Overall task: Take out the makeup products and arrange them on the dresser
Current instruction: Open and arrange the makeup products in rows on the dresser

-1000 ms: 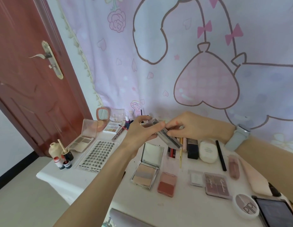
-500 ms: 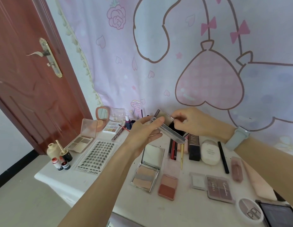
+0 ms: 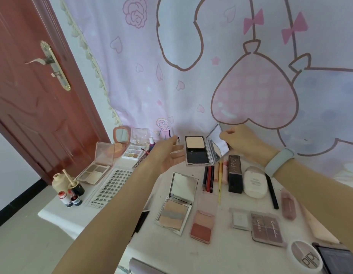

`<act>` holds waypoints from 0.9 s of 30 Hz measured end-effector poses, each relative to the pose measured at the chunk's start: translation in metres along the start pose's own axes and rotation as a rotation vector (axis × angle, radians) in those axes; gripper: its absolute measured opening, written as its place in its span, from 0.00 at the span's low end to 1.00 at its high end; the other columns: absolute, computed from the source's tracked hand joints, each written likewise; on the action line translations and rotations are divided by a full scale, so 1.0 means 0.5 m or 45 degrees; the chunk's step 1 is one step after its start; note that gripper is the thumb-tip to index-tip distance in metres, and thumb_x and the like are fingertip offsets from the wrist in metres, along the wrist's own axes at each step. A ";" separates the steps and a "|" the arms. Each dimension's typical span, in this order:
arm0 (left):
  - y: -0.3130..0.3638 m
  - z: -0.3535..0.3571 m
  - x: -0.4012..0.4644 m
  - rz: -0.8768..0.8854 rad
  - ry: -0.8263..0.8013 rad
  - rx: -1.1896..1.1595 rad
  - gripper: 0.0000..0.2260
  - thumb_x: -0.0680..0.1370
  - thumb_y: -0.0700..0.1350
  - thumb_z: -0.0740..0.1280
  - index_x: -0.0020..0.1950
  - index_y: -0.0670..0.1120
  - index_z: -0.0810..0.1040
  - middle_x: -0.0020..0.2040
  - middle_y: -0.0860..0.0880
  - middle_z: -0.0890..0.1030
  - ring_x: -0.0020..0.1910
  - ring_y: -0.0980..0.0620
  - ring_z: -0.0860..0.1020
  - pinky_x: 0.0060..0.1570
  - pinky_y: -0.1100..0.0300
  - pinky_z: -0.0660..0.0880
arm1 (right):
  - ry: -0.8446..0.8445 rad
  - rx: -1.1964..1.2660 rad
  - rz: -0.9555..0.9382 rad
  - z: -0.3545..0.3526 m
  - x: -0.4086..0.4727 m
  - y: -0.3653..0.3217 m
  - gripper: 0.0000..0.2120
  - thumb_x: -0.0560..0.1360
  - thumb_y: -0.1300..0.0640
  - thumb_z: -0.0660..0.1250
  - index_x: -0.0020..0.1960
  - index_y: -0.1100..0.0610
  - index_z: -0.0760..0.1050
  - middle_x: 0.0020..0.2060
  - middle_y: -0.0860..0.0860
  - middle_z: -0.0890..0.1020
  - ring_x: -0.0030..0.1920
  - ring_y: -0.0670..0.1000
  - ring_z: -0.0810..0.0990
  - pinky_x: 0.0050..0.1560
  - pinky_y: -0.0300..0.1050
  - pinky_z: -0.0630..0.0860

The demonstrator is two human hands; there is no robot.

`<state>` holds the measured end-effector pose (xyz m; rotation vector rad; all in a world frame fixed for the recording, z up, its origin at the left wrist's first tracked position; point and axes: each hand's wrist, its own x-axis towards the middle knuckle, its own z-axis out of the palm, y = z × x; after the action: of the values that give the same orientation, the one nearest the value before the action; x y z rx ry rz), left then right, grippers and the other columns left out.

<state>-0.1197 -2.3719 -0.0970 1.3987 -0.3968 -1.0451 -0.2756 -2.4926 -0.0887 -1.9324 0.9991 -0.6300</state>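
We see an open powder compact (image 3: 199, 150) held above the dresser (image 3: 227, 252), near the back wall. Our left hand (image 3: 167, 155) supports its base on relaxed, outstretched fingers; our right hand (image 3: 242, 143) pinches the raised mirrored lid.

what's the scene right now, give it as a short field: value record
setting: white dresser top in front of a pink cartoon curtain
held item: powder compact, open, above the dresser
left hand: palm up, supporting the compact's base
right hand: gripping the mirrored lid's edge
laid out below: mirrored palette, blush palette, pencils
left side: lash tray
task state: arranging not finished
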 end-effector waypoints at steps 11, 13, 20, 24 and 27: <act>-0.026 -0.041 0.035 0.428 0.194 1.046 0.08 0.77 0.41 0.59 0.40 0.44 0.75 0.33 0.51 0.73 0.37 0.52 0.70 0.36 0.67 0.67 | -0.031 0.157 0.155 0.098 0.025 0.023 0.17 0.74 0.61 0.63 0.27 0.57 0.65 0.24 0.52 0.68 0.32 0.54 0.76 0.39 0.46 0.79; -0.034 -0.051 0.036 0.466 0.167 1.221 0.09 0.77 0.41 0.59 0.39 0.45 0.76 0.30 0.53 0.70 0.35 0.52 0.69 0.31 0.72 0.63 | -0.050 0.242 0.218 0.117 0.024 0.028 0.15 0.74 0.62 0.63 0.29 0.58 0.66 0.27 0.54 0.71 0.37 0.56 0.79 0.43 0.55 0.81; -0.049 -0.072 0.038 0.507 0.183 1.434 0.13 0.79 0.43 0.59 0.58 0.44 0.79 0.56 0.49 0.80 0.57 0.50 0.76 0.52 0.65 0.67 | -0.051 0.294 0.355 0.147 0.025 0.041 0.10 0.73 0.62 0.65 0.34 0.61 0.68 0.35 0.63 0.76 0.41 0.61 0.81 0.49 0.65 0.77; -0.062 -0.080 0.035 0.535 0.162 1.472 0.12 0.79 0.44 0.59 0.58 0.46 0.79 0.56 0.50 0.81 0.56 0.49 0.76 0.59 0.57 0.70 | -0.089 0.322 0.410 0.156 0.029 0.066 0.12 0.72 0.65 0.65 0.32 0.60 0.66 0.29 0.56 0.73 0.33 0.54 0.79 0.47 0.59 0.79; -0.068 -0.085 0.034 0.563 0.156 1.457 0.12 0.79 0.44 0.59 0.57 0.46 0.79 0.57 0.50 0.80 0.57 0.49 0.76 0.59 0.56 0.71 | -0.057 0.195 0.360 0.153 0.030 0.076 0.17 0.71 0.65 0.65 0.27 0.58 0.63 0.21 0.52 0.68 0.23 0.45 0.75 0.28 0.37 0.78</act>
<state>-0.0903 -2.3542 -0.1425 2.1992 -1.2712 -0.3050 -0.2273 -2.4824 -0.1598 -1.6276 1.1356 -0.4837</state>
